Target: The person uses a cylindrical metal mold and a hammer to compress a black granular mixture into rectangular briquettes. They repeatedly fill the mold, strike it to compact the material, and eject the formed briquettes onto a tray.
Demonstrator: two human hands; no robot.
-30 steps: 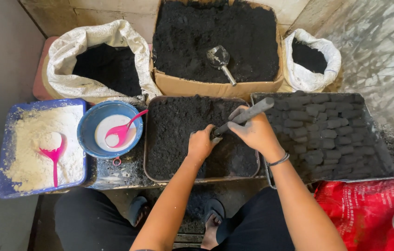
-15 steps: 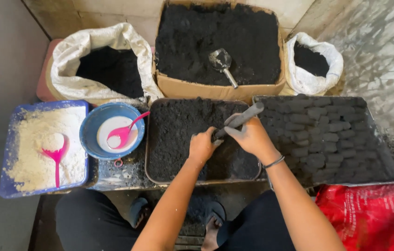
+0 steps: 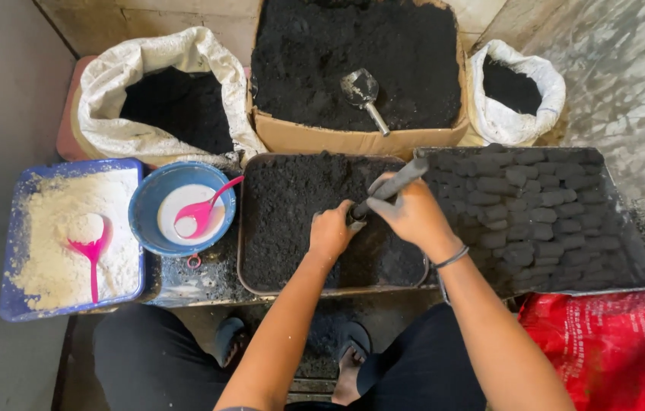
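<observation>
The right hand (image 3: 412, 215) is closed around a dark cylindrical press tool (image 3: 388, 188), held at a slant with its upper end pointing toward the tray of finished briquettes (image 3: 543, 217) and its lower end down in the middle tray of black charcoal mix (image 3: 292, 205). The left hand (image 3: 332, 232) is cupped tight around that lower end, fingers pressed against the mouth of the tool just above the mix.

Compared with a second ago, the tool sits a little lower and less steeply raised, and both hands are slightly closer together over the centre of the tray; half a second ago the picture was nearly the same. This looks like packing mix into the tool's end, with no new briquette released yet.

To the left, a blue bowl (image 3: 147, 221) holds white liquid and a pink spoon (image 3: 199, 211); at the left end a blue tray (image 3: 11, 251) carries pale powder with a second pink spoon (image 3: 88, 255). Behind stand a cardboard box of black powder (image 3: 353, 141) with a metal scoop (image 3: 364, 91), a large white sack (image 3: 147, 68) and a smaller white sack (image 3: 516, 114). A red bag (image 3: 604, 342) lies at the lower right.
</observation>
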